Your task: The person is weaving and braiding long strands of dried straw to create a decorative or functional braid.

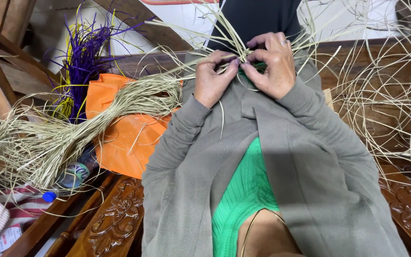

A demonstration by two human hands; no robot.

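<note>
A green ribbed top (243,200) under a grey jacket (291,157) fills the near view, with carved wooden armrests (120,214) either side. Further out, a plastic bottle with a blue cap (67,180) lies beneath a long bundle of pale straw strands (72,128) draped over an orange bag (124,138). Beyond, the left hand (211,78) and right hand (274,64) meet, fingers closed, pinching thin straw strips (234,45) between them. Purple and yellow dyed strands (84,57) stand at far left; loose straw (386,85) tangles at right.
</note>
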